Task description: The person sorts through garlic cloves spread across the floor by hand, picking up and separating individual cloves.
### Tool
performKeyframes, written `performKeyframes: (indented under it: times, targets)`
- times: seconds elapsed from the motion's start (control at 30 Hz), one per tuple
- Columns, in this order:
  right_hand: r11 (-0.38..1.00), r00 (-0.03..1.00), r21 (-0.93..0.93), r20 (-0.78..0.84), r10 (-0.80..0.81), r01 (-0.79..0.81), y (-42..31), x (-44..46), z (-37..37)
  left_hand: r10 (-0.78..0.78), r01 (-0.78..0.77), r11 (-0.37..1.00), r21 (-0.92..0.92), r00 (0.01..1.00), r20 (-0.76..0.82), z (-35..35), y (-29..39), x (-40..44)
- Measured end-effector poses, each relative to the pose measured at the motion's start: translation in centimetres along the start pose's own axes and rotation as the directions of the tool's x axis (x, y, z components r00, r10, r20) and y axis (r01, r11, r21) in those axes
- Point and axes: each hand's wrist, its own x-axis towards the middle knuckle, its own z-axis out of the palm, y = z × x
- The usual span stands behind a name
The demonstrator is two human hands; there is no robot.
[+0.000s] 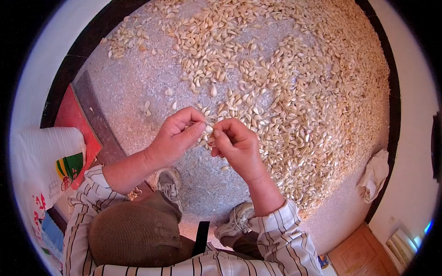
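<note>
Fingers [195, 132] of the left hand [178, 133] and right hand [239, 146] pinch one clove [209, 129], held between them above the floor [129, 96] (loose cloves [299, 110] lie thick beyond). I'd keep that pinch light, one hand steadying while the other works. Its long axis seems to run hand to hand, dipping rightward; which end is the tip, I can't tell.
</note>
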Motion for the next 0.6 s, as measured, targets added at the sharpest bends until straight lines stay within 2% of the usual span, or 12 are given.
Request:
performKeyframes:
  times: [0.1, 0.2, 0.27, 0.33, 0.37, 0.47, 0.53, 0.57, 0.6]
  targets:
    - [1.0, 1.0, -0.017, -0.012, 0.003, -0.003, -0.4, -0.07, 0.16, 0.075, -0.073, 0.993, 0.096, 0.997, -0.014, -0.17, -0.1, 0.08]
    - [0.999, 1.0, 0.053, 0.004, -0.003, 0.003, -0.36, -0.14, 0.18, 0.018, -0.018, 1.0, -0.009, 1.0, 0.004, -0.27, 0.09, 0.02]
    - [0.994, 1.0, 0.106, 0.011, -0.008, 0.007, -0.2, -0.13, 0.15, -0.024, 0.039, 0.98, -0.194, 0.997, 0.077, -0.21, 0.09, 0.01]
    - [0.974, 0.998, 0.227, 0.058, -0.005, -0.008, 0.04, -0.06, 0.08, -0.034, 0.055, 0.968, -0.246, 0.995, 0.089, -0.12, 0.12, 0.04]
    - [0.973, 0.998, 0.229, 0.059, -0.006, -0.008, -0.02, -0.06, 0.03, -0.045, 0.074, 0.952, -0.298, 0.994, 0.103, -0.08, 0.17, 0.04]
    - [0.959, 0.995, 0.28, 0.097, 0.005, -0.032, -0.24, -0.14, 0.05, -0.036, 0.058, 0.964, -0.259, 0.996, 0.086, -0.04, 0.49, 0.0]
    - [0.95, 0.992, 0.293, 0.027, -0.121, 0.108, -0.15, -0.34, 0.46, -0.016, 0.033, 0.971, -0.236, 0.997, 0.075, -0.35, 0.4, 0.04]
    - [0.95, 0.992, 0.294, 0.027, -0.122, 0.108, -0.1, -0.47, 0.63, 0.006, 0.008, 0.977, -0.214, 0.998, 0.067, -0.49, 0.35, 0.05]
    - [0.962, 0.987, 0.22, -0.007, -0.162, 0.159, -0.06, -0.61, 0.76, 0.006, 0.008, 0.977, -0.214, 0.998, 0.067, -0.56, 0.33, 0.04]
